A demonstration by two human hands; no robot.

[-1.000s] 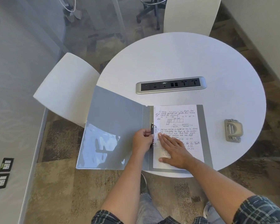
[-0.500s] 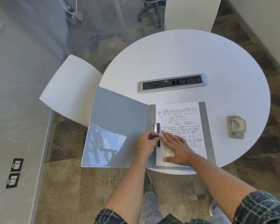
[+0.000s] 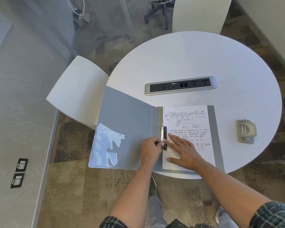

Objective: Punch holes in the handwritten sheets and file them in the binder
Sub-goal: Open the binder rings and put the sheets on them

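Left hand (image 3: 150, 149) is pinched with curled fingers on the lower end of the silver metal ring clip (image 3: 163, 137) that runs along the spine of the open grey plastic binder (image 3: 127, 119); its grip looks closed on the clip's lever, though the fingertips themselves are partly hidden. Right hand (image 3: 184, 153) lies flat and spread, fingers apart, pressing the white handwritten sheets (image 3: 187, 122) down on the binder's right half, index finger reaching up to the clip.

The step in hand seems to be the filing itself: the sheets already sit in the binder with their left edge at the clip. Whether the rings are shut through the punched holes cannot be told from here. The next move likely calls for snapping the clip closed while the flat hand keeps the paper from sliding, then folding the left cover over.

As for what holds what, the binder's right half carries the sheets, and the left cover bears only a clear plastic pocket (image 3: 105, 148) that appears empty. That cover juts off the edge of the round white tabletop (image 3: 204, 60), so closing it wants some care. Well apart, on the right side, sits the grey metal hole punch (image 3: 245, 131), nothing in it, and beyond the binder a silver recessed socket strip (image 3: 181, 85).
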